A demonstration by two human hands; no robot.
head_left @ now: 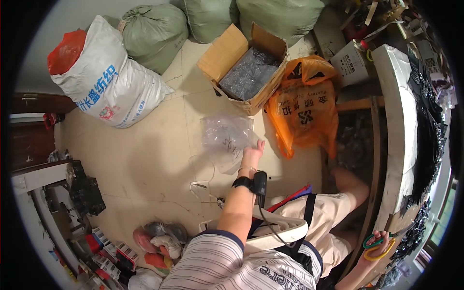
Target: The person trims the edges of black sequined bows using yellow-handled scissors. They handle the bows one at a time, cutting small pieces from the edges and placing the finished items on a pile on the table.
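While your left hand (253,153) grips a clear bag (226,136), your right hand (380,245) grasps scissors (369,255). Beyond stands an open box (223,50).

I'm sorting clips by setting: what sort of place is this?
Probably a workshop or storeroom: bulging green sacks, an open cardboard box of clear plastic and a white-edged workbench.

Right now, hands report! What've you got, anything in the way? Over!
Left fingers at clear bag; right fingers on green-and-yellow scissor handles. Near clear bag: cardboard box, orange bag, neither covering it.
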